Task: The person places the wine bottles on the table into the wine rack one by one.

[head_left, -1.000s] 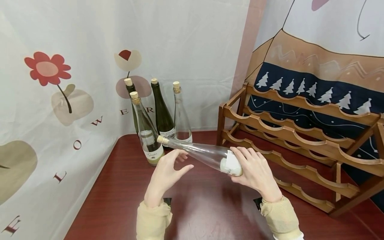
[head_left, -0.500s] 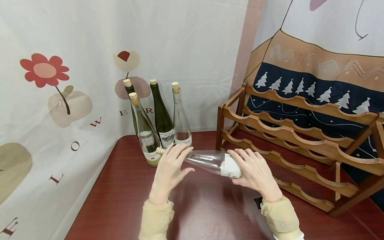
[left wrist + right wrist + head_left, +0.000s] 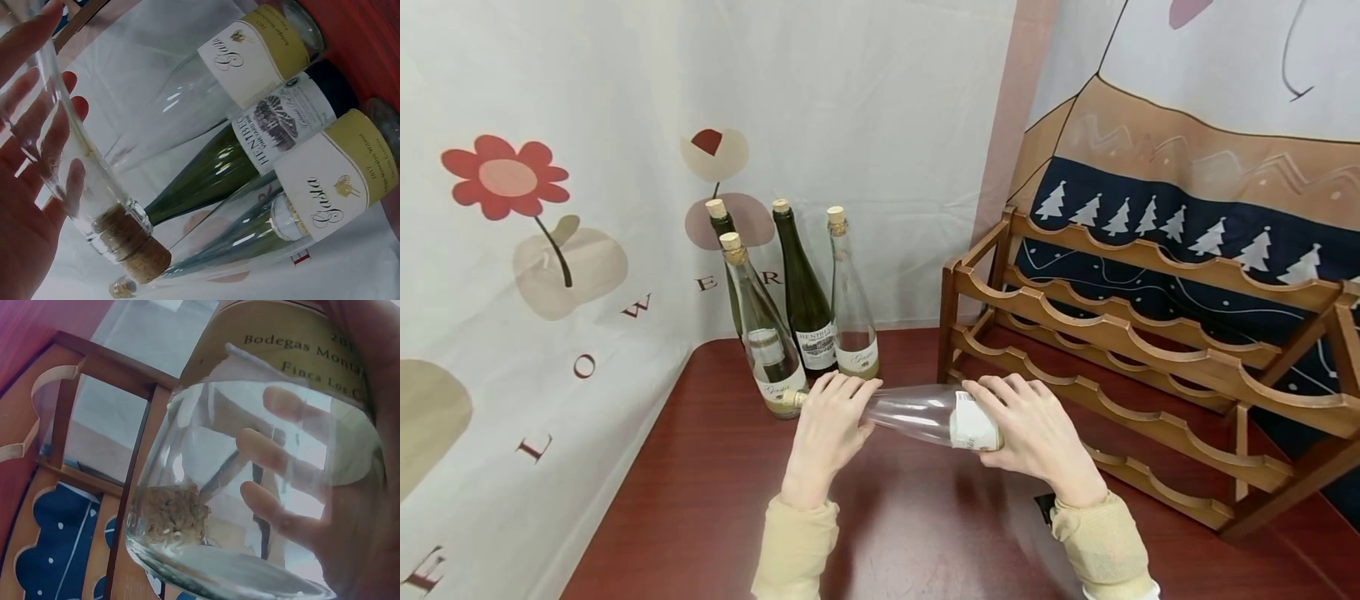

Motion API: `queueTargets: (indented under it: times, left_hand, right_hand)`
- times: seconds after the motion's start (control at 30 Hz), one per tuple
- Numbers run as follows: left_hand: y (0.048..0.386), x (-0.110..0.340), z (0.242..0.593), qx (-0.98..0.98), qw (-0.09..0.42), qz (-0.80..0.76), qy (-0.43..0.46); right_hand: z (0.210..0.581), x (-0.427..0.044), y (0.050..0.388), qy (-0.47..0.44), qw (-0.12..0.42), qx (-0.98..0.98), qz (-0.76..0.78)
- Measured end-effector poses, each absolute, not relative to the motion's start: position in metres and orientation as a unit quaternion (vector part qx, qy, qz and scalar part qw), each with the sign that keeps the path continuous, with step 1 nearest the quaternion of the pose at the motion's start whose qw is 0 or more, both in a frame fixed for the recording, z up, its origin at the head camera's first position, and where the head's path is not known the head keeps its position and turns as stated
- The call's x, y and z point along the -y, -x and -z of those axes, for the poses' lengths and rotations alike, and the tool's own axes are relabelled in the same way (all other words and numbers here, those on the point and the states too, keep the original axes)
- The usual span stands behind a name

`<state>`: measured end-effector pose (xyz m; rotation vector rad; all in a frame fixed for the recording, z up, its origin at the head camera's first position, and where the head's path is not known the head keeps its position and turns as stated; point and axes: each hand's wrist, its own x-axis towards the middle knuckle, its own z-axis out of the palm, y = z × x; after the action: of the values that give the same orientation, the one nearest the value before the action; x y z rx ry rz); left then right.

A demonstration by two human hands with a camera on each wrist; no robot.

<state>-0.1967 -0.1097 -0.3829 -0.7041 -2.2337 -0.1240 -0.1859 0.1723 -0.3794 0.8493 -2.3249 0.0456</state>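
Observation:
A clear glass wine bottle [image 3: 917, 412] lies almost level above the table, its neck to the left. My left hand [image 3: 831, 425] grips the neck; in the left wrist view its fingers pass behind the glass, near the cork stopper [image 3: 140, 250]. With my right hand [image 3: 1030, 425] I hold the labelled base end, fingers curled round it. A brown cork-like lump [image 3: 175, 515] shows through the glass in the right wrist view. Just beyond my left hand stand several corked bottles: a clear one [image 3: 767, 333], a green one [image 3: 808, 308] and another clear one [image 3: 853, 308].
A wooden wine rack [image 3: 1120, 333] with scalloped rails stands at the right on the reddish-brown table [image 3: 700, 517]. Another dark bottle [image 3: 730, 275] is partly hidden behind the front clear one. A printed white curtain [image 3: 880, 125] hangs close behind the table.
My left hand has come up from below the neck and closed over it. The bottle's neck end has dropped, bringing it nearly level. The right hand keeps its hold on the base end.

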Motion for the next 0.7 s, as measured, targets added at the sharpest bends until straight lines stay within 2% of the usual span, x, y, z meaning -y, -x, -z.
queueTargets:
  times: [0.43,0.7]
  left_hand:
    - [0.212,0.107,0.403,0.860,0.449,0.048,0.239]
    - [0.209,0.108,0.408,0.874,0.425,0.029,0.235]
  right_hand:
    - [0.377,-0.176,0.187,-0.332,0.328,0.884,-0.010]
    - [0.378,-0.178,0.185,-0.332,0.304,0.893,-0.010]
